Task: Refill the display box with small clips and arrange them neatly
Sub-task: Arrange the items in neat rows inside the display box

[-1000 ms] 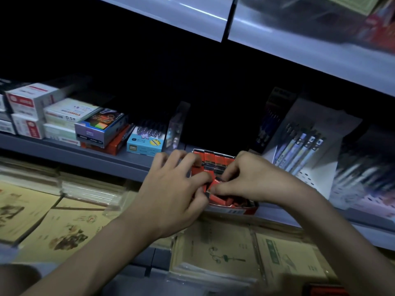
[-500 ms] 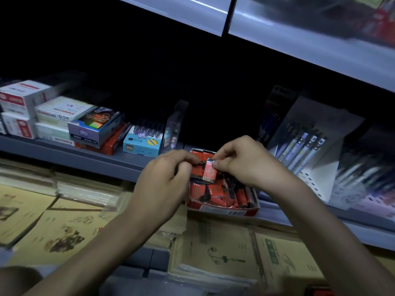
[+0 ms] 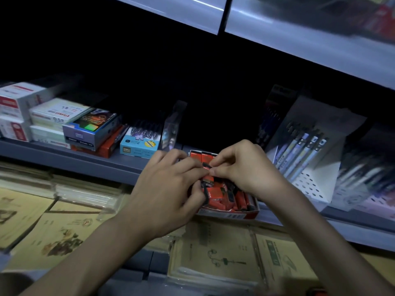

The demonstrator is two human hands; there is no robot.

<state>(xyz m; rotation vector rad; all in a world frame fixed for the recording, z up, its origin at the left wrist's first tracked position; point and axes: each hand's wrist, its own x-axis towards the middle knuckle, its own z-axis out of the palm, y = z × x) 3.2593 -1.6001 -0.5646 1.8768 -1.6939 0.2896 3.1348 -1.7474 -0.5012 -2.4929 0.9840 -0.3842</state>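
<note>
Left of your left hand (image 3: 168, 195), a pale blue box (image 3: 140, 146) is sitting. That hand is curling its fingers round a small red and black clip (image 3: 209, 182), and your right hand (image 3: 245, 167) is pinching the same clip from the other side. Beneath both hands, the red display box (image 3: 230, 215) is holding jumbled red clips (image 3: 239, 199). Right of your right hand, pens (image 3: 299, 152) are leaning.
</note>
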